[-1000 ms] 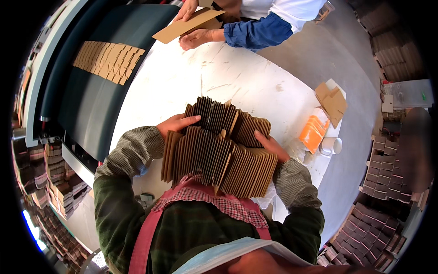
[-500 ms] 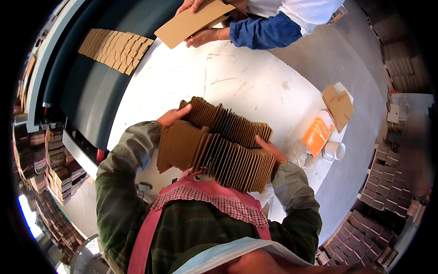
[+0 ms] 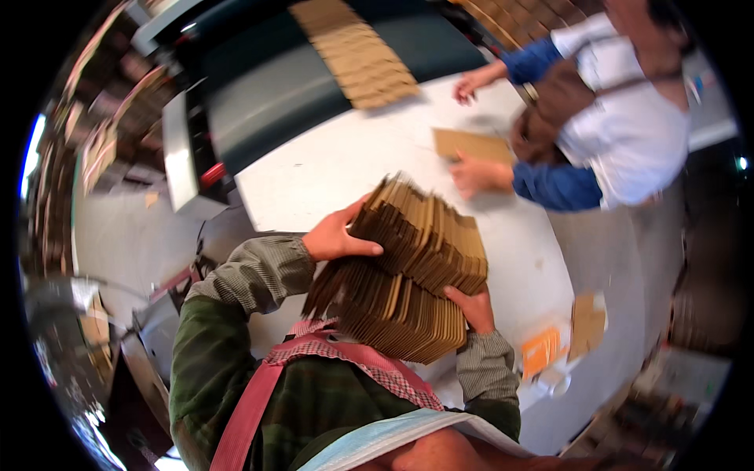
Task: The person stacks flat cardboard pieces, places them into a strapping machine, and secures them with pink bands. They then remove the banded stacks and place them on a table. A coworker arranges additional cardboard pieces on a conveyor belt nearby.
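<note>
You hold the card stack [image 3: 408, 271] up off the white worktop [image 3: 330, 169], against your chest. Left hand [image 3: 336, 235] clamps the stack's upper left edge, thumb on top, grip closed on it. Right hand [image 3: 470, 308] presses the stack's lower right side, fingers curled on it. Beyond the stack, a co-worker's hand [image 3: 477, 174] pins a flat card sheet [image 3: 471, 145] to the worktop. More card blanks [image 3: 357, 51] lie on the dark conveyor [image 3: 275, 98] past the stack. Orange pack [image 3: 540, 352] sits right of the stack.
</note>
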Demonstrator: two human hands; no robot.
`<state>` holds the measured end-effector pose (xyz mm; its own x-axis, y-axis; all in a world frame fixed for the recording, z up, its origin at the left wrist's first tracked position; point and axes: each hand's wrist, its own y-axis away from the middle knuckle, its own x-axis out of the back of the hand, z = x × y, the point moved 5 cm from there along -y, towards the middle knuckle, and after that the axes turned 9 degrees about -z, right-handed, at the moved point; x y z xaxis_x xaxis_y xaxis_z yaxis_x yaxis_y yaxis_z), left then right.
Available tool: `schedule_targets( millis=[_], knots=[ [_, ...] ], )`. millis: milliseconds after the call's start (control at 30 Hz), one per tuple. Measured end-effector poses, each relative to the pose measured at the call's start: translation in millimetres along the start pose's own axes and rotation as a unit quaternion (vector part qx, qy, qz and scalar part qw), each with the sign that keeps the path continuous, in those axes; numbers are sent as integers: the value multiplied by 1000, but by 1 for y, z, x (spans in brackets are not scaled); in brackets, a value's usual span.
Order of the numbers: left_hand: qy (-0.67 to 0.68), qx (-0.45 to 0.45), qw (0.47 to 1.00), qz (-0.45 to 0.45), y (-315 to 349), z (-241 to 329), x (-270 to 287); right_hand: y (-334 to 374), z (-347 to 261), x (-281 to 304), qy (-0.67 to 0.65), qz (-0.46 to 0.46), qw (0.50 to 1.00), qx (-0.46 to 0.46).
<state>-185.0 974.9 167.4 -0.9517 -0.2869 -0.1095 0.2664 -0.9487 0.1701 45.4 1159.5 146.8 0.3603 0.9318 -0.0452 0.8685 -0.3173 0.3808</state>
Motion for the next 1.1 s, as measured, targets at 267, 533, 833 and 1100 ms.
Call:
schedule_targets(
  millis=[267,533,833,1100],
  knots=[
    [-145,-187,928,288,257,18,87,-38,-58,-205,66,-120,982,129],
    [-92,-167,748,635,604,-58,69,-44,-41,-558,255,-461,844,104],
    [153,-238,478,832,799,-191,-35,52,86,-871,286,-778,555,73],
    [195,-146,359,901,807,-335,-66,65,191,-978,307,-859,370,175]
  ],
)
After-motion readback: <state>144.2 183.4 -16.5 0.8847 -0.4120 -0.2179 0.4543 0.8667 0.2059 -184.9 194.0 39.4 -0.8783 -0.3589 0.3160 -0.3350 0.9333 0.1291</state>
